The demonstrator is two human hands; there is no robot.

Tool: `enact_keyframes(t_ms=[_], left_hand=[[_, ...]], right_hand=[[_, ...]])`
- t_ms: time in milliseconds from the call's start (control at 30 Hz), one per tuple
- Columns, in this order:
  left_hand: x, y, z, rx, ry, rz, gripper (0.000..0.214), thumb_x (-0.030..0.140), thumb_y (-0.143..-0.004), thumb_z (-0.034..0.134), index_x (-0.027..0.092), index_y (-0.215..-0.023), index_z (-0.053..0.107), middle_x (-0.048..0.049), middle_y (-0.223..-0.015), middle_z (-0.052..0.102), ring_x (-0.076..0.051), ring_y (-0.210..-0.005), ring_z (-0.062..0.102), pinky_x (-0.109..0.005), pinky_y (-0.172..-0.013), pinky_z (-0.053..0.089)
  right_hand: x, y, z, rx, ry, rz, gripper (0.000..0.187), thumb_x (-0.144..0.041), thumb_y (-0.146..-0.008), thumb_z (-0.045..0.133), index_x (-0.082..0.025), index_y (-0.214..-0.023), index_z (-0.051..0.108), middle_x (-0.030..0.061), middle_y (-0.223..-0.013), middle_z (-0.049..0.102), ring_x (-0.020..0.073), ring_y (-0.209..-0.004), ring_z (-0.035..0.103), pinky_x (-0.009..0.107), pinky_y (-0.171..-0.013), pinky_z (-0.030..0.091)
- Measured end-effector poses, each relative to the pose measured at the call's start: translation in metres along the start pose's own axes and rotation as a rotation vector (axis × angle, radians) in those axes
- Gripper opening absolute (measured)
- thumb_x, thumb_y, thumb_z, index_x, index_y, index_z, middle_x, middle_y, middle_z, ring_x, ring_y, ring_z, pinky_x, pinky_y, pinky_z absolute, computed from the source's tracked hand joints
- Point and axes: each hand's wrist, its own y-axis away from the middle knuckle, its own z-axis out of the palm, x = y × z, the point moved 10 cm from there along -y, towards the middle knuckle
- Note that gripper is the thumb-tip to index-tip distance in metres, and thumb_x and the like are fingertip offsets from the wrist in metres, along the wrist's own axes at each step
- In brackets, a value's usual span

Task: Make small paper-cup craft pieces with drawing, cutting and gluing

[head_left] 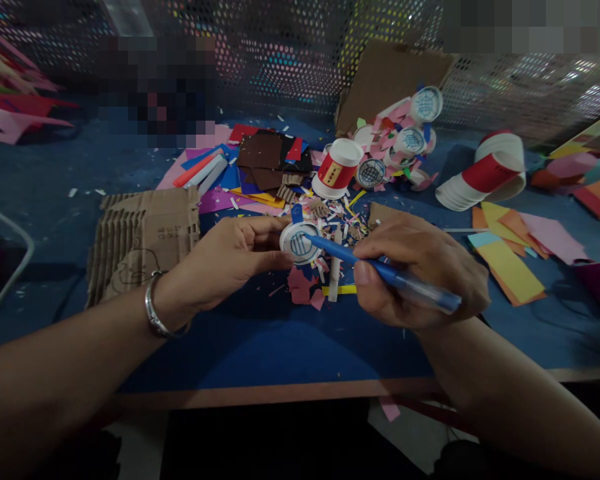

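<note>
My left hand (245, 250) grips a small paper cup (293, 250) by its side, its round white base facing me. Blue lines are drawn inside the rim of that base. In my right hand (420, 273) is a blue pen (385, 270), its tip touching the drawn lines. Beneath the cup lie pink paper scraps (301, 287) and a yellow strip (347, 289). Just beyond stands an upside-down red and white paper cup (337, 170). Behind it, several cup pieces with blue grids on their bases (371, 173) are clustered with pink paper bits.
Corrugated cardboard (145, 233) lies left of my hands. Markers (200, 168) and coloured paper sheets (260, 152) sit farther back. Stacked paper cups (480, 180) lie at the right, near coloured paper pieces (515, 263). A perforated metal panel (290, 60) bounds the table's back.
</note>
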Motion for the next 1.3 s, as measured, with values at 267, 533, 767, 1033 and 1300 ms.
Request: enact_keyframes(t_ms=[267, 533, 767, 1033, 1300], left_hand=[[0.0, -0.001, -0.002, 0.012, 0.032, 0.005, 0.039, 0.017, -0.076, 0.096, 0.017, -0.114, 0.087, -0.0072, -0.113, 0.085, -0.02, -0.102, 0.075, -0.033, -0.097, 0.055], [0.009, 0.001, -0.006, 0.061, 0.062, 0.032, 0.034, 0.014, -0.074, 0.096, 0.018, -0.106, 0.087, -0.0052, -0.11, 0.084, -0.017, -0.098, 0.071, -0.027, -0.091, 0.056], [0.007, -0.001, -0.008, 0.058, 0.001, 0.05, 0.037, 0.023, -0.075, 0.098, 0.018, -0.109, 0.085, -0.0066, -0.111, 0.084, -0.021, -0.102, 0.074, -0.033, -0.095, 0.057], [0.003, -0.002, 0.0, 0.002, -0.011, 0.043, 0.036, 0.025, -0.078, 0.098, 0.018, -0.111, 0.084, -0.0062, -0.114, 0.085, -0.02, -0.103, 0.075, -0.032, -0.098, 0.055], [0.003, -0.001, 0.002, -0.021, -0.051, 0.05, 0.036, 0.024, -0.08, 0.096, 0.018, -0.114, 0.084, -0.0059, -0.11, 0.084, -0.021, -0.103, 0.074, -0.031, -0.094, 0.054]], right_hand=[[-0.003, -0.001, -0.001, 0.001, -0.015, -0.013, 0.018, -0.008, -0.083, 0.068, -0.023, -0.093, 0.068, -0.0013, -0.07, 0.072, 0.0174, -0.053, 0.066, 0.035, -0.051, 0.06], [-0.005, -0.001, 0.0, -0.052, -0.013, -0.016, 0.024, -0.007, -0.08, 0.067, -0.025, -0.096, 0.066, -0.0005, -0.071, 0.073, 0.0198, -0.054, 0.066, 0.039, -0.049, 0.058], [-0.003, 0.0, -0.001, -0.047, -0.005, 0.01, 0.025, -0.007, -0.082, 0.067, -0.027, -0.097, 0.066, -0.0015, -0.07, 0.073, 0.0203, -0.053, 0.067, 0.04, -0.049, 0.06], [-0.006, 0.0, 0.001, -0.026, -0.065, -0.021, 0.025, -0.005, -0.081, 0.066, -0.024, -0.097, 0.068, -0.0002, -0.073, 0.076, 0.0183, -0.055, 0.069, 0.035, -0.05, 0.062], [-0.007, 0.001, 0.005, -0.049, -0.084, -0.013, 0.023, -0.006, -0.083, 0.068, -0.024, -0.097, 0.068, 0.0002, -0.075, 0.076, 0.0187, -0.059, 0.07, 0.035, -0.053, 0.063]])
